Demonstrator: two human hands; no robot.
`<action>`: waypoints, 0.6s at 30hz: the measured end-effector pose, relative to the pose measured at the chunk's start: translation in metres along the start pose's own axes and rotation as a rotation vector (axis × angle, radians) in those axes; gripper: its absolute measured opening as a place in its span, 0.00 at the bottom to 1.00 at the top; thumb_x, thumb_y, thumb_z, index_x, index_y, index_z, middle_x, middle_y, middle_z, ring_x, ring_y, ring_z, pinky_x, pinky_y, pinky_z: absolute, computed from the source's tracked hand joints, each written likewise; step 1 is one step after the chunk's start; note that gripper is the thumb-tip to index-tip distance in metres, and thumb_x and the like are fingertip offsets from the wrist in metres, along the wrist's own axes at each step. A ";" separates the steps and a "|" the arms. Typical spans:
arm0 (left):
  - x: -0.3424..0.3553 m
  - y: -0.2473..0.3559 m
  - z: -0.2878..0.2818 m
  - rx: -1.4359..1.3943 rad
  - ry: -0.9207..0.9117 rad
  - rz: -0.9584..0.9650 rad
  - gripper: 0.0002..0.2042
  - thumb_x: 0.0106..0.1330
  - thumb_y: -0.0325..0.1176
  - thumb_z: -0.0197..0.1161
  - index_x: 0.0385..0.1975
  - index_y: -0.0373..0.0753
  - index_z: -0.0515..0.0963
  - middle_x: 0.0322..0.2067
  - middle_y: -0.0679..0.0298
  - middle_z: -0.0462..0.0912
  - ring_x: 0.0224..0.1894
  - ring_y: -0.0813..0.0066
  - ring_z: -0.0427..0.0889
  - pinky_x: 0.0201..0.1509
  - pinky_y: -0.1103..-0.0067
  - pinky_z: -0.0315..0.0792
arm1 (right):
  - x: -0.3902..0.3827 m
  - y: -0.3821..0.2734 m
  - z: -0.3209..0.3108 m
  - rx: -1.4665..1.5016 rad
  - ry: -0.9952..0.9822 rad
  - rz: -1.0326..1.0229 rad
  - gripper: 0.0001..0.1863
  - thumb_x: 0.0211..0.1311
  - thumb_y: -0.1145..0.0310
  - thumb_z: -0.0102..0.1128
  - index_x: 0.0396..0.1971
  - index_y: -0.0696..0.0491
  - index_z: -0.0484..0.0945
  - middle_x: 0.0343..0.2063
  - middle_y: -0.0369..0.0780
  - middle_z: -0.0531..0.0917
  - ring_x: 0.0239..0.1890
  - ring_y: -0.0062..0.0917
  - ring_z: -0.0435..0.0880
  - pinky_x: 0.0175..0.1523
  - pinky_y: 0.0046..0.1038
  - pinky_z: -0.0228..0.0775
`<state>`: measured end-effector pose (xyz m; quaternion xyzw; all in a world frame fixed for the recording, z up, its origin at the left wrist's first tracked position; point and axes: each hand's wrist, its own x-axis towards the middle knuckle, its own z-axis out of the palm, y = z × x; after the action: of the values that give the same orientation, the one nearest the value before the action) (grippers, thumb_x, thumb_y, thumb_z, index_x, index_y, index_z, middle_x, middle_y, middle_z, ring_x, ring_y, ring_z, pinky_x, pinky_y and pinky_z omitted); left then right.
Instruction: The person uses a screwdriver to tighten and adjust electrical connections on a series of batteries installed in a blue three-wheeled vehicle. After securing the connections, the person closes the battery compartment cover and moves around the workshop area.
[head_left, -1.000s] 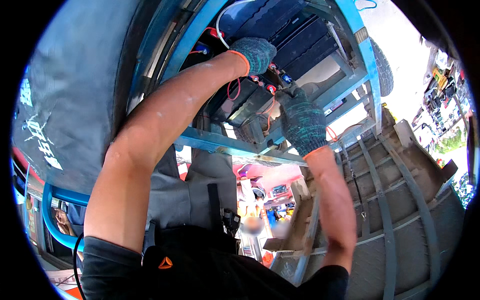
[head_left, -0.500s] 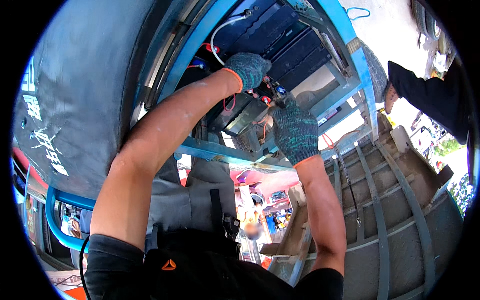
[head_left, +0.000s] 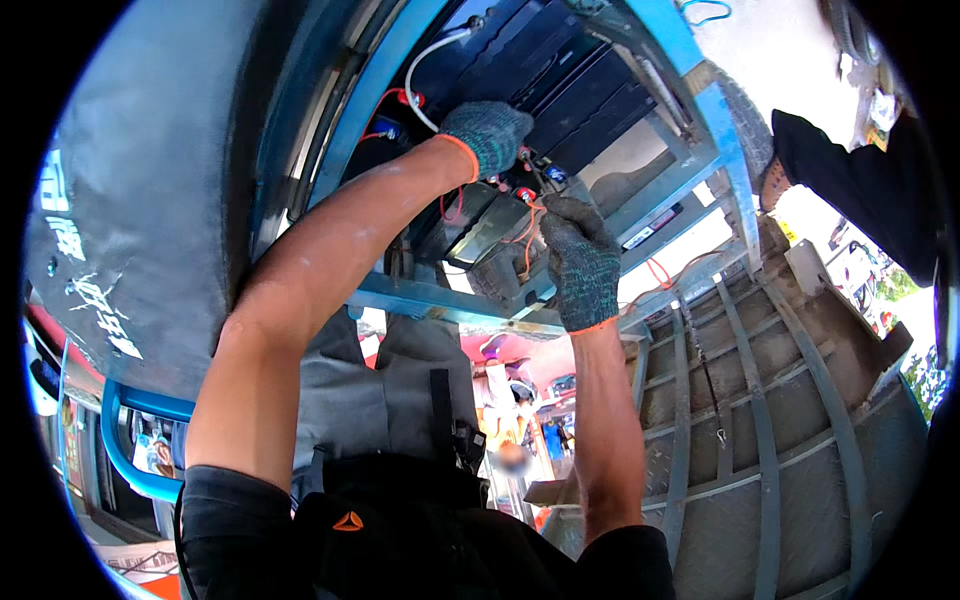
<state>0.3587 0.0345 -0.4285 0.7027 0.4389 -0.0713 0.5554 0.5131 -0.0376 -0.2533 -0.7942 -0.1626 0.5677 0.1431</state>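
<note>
Both hands work inside a blue metal frame (head_left: 440,302) that surrounds a set of black batteries (head_left: 590,105). The left hand (head_left: 488,138), in a dark green knitted glove with an orange cuff, lies palm down over the batteries, its fingers bent downward; the back of the glove hides the fingertips, so I cannot tell whether its grip is wide, narrow or holding something. The right hand (head_left: 582,262), gloved the same way, comes up from below with its fingers curled together, close to a red terminal cap (head_left: 527,195) and the orange wire (head_left: 528,250) that runs down from there; its grip looks narrow, but I cannot tell whether anything is pinched in it. A blue terminal cap (head_left: 554,174) sits just above the right hand's fingers. Left of the left hand, a white cable (head_left: 450,38) arcs down toward the glove, near a red connector (head_left: 412,99) and a blue connector (head_left: 388,130). A thin red wire (head_left: 452,212) loops below the left wrist. A padded dark cover (head_left: 140,200) with white markings fills the left side, and a ribbed metal bed (head_left: 730,450) spreads at the lower right. Beyond the frame, another person's dark-trousered leg (head_left: 850,190) stands near a tyre (head_left: 742,110).
</note>
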 end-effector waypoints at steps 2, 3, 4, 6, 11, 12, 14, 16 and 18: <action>-0.002 0.004 -0.006 0.012 -0.023 0.027 0.18 0.64 0.33 0.66 0.55 0.45 0.82 0.45 0.47 0.86 0.49 0.43 0.85 0.51 0.52 0.79 | 0.003 -0.005 -0.011 -0.231 -0.080 -0.184 0.12 0.61 0.77 0.70 0.44 0.51 0.87 0.45 0.35 0.87 0.38 0.19 0.83 0.43 0.23 0.77; -0.002 0.005 -0.010 0.016 -0.035 0.038 0.18 0.64 0.33 0.65 0.55 0.44 0.82 0.45 0.46 0.86 0.49 0.43 0.85 0.51 0.52 0.79 | 0.006 -0.009 -0.015 -0.405 -0.131 -0.327 0.13 0.60 0.77 0.70 0.45 0.50 0.87 0.45 0.36 0.87 0.38 0.20 0.84 0.43 0.23 0.77; -0.005 0.007 -0.012 0.024 -0.049 0.048 0.18 0.66 0.33 0.64 0.56 0.43 0.81 0.46 0.46 0.85 0.49 0.43 0.85 0.51 0.52 0.79 | 0.009 -0.012 -0.016 -0.798 -0.142 -0.438 0.15 0.60 0.77 0.67 0.47 0.48 0.87 0.47 0.41 0.87 0.41 0.30 0.88 0.44 0.31 0.79; -0.004 0.001 -0.005 0.038 0.008 0.061 0.18 0.66 0.33 0.63 0.56 0.43 0.81 0.46 0.46 0.85 0.49 0.43 0.85 0.51 0.52 0.79 | 0.001 -0.039 -0.005 -1.301 -0.197 -0.609 0.15 0.60 0.74 0.65 0.47 0.47 0.87 0.51 0.46 0.85 0.44 0.38 0.88 0.47 0.36 0.80; -0.007 0.002 -0.001 0.029 0.067 0.097 0.16 0.68 0.35 0.63 0.54 0.44 0.82 0.45 0.47 0.86 0.49 0.43 0.85 0.51 0.52 0.79 | 0.002 -0.045 0.006 -1.536 -0.235 -0.564 0.16 0.60 0.69 0.63 0.48 0.46 0.86 0.55 0.49 0.83 0.46 0.45 0.88 0.48 0.45 0.81; -0.002 0.001 -0.003 0.019 -0.006 0.047 0.16 0.67 0.36 0.63 0.54 0.44 0.82 0.45 0.47 0.86 0.48 0.43 0.85 0.51 0.53 0.79 | 0.006 -0.042 0.006 -1.557 -0.208 -0.648 0.16 0.60 0.68 0.64 0.49 0.44 0.86 0.54 0.48 0.83 0.45 0.46 0.88 0.47 0.45 0.80; -0.001 -0.003 0.003 0.023 0.013 0.077 0.17 0.66 0.36 0.64 0.55 0.45 0.82 0.46 0.48 0.86 0.49 0.43 0.85 0.51 0.53 0.79 | 0.009 -0.041 0.004 -1.503 -0.252 -0.624 0.14 0.60 0.67 0.65 0.47 0.43 0.86 0.53 0.48 0.83 0.45 0.46 0.88 0.47 0.45 0.81; 0.000 -0.003 0.006 0.032 0.007 0.067 0.18 0.65 0.35 0.65 0.56 0.45 0.81 0.46 0.48 0.86 0.49 0.43 0.85 0.51 0.53 0.79 | 0.011 -0.039 0.001 -1.429 -0.263 -0.587 0.13 0.60 0.66 0.66 0.45 0.42 0.86 0.51 0.48 0.83 0.44 0.47 0.88 0.47 0.45 0.80; 0.000 -0.003 0.005 0.039 0.018 0.063 0.18 0.65 0.35 0.66 0.55 0.45 0.82 0.46 0.48 0.86 0.49 0.43 0.85 0.51 0.52 0.79 | 0.011 -0.032 0.000 -1.337 -0.245 -0.539 0.12 0.61 0.66 0.66 0.45 0.42 0.85 0.49 0.48 0.84 0.42 0.48 0.87 0.46 0.46 0.80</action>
<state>0.3581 0.0303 -0.4324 0.7276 0.4199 -0.0559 0.5395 0.5130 -0.0038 -0.2499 -0.5750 -0.6790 0.3771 -0.2569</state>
